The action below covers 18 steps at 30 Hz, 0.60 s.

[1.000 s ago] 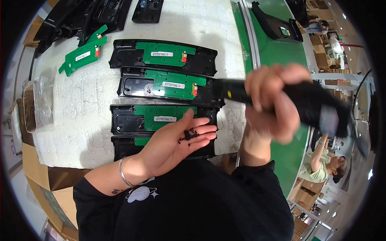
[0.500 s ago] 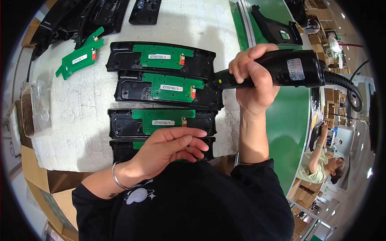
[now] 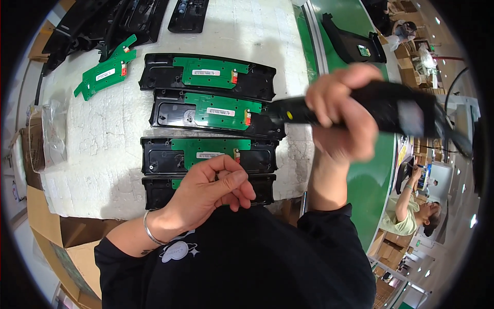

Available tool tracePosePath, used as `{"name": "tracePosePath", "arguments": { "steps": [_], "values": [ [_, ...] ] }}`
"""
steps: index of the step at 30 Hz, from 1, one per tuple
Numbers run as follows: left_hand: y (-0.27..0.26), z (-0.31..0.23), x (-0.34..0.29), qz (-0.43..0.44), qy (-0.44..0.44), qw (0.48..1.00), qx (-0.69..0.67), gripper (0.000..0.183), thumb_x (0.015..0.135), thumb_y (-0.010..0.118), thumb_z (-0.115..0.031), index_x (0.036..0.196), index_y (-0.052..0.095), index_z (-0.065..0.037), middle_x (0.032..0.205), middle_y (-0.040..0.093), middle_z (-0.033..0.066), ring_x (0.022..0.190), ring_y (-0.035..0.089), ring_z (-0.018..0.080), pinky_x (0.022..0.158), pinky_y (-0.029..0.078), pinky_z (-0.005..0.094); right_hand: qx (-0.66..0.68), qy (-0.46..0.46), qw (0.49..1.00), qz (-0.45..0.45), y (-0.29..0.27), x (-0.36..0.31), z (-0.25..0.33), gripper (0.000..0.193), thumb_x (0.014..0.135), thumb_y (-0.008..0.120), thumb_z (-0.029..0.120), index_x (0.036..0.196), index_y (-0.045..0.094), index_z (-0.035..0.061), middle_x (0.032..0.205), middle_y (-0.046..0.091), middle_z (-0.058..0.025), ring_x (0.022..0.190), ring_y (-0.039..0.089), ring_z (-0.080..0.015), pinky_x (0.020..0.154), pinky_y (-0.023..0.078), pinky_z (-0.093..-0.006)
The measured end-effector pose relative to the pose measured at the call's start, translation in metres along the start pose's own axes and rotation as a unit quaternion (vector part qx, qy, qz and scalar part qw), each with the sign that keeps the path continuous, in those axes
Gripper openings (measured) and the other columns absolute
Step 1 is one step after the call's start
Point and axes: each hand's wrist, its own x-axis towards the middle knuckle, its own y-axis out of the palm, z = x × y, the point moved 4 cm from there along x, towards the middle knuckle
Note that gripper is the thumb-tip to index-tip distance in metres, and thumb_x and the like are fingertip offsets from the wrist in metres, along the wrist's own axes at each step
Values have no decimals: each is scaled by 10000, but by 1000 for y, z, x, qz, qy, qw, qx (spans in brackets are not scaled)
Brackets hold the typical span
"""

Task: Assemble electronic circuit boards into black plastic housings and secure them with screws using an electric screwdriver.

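Observation:
My right hand (image 3: 346, 110), smeared by motion, is wrapped round a black electric screwdriver (image 3: 396, 110) with a cord at its back end. The tool's tip points left toward the second black plastic housing (image 3: 170, 114), which has a green circuit board (image 3: 206, 114) lying in it. Over the nearer housings, my left hand (image 3: 213, 188) has its fingers curled and the thumb pressed toward them; what they hold, if anything, is hidden. Under it, the third housing (image 3: 158, 157) and the nearest housing (image 3: 157, 193) are partly covered. A further housing (image 3: 154, 72) with its board lies beyond.
A loose circuit board (image 3: 105, 72) rests at the left on the white foam surface (image 3: 98, 144). Dark plastic parts (image 3: 128, 20) are piled at the far left. On the green table (image 3: 368, 180) lies a black part (image 3: 355, 44). Another person (image 3: 406, 211) is at right.
My right hand and the screwdriver have moved slightly right and nearer, the tool tilting. My left hand's fingers have curled in from being more stretched.

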Motion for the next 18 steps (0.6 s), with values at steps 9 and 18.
{"name": "tracePosePath", "arguments": {
  "steps": [9, 18],
  "values": [
    [-8, 11, -4, -72, 23, 995, -58, 183, 851, 573, -92, 1010, 572, -1, 836, 624, 84, 714, 613, 125, 632, 508, 212, 50, -33, 964, 261, 44, -34, 69, 313, 688, 685, 47, 868, 436, 109, 581, 564, 16, 476, 541, -60, 473, 474, -156],
    [-10, 23, -13, -71, 41, 988, -135, 165, 851, 569, -83, 997, 572, -5, 873, 624, 88, 759, 614, 126, 669, 518, 209, 79, -39, 963, 255, 48, -49, 70, 292, 693, 682, 38, 857, 446, 92, 585, 571, 6, 487, 549, -65, 500, 488, -162]
  ]
}}
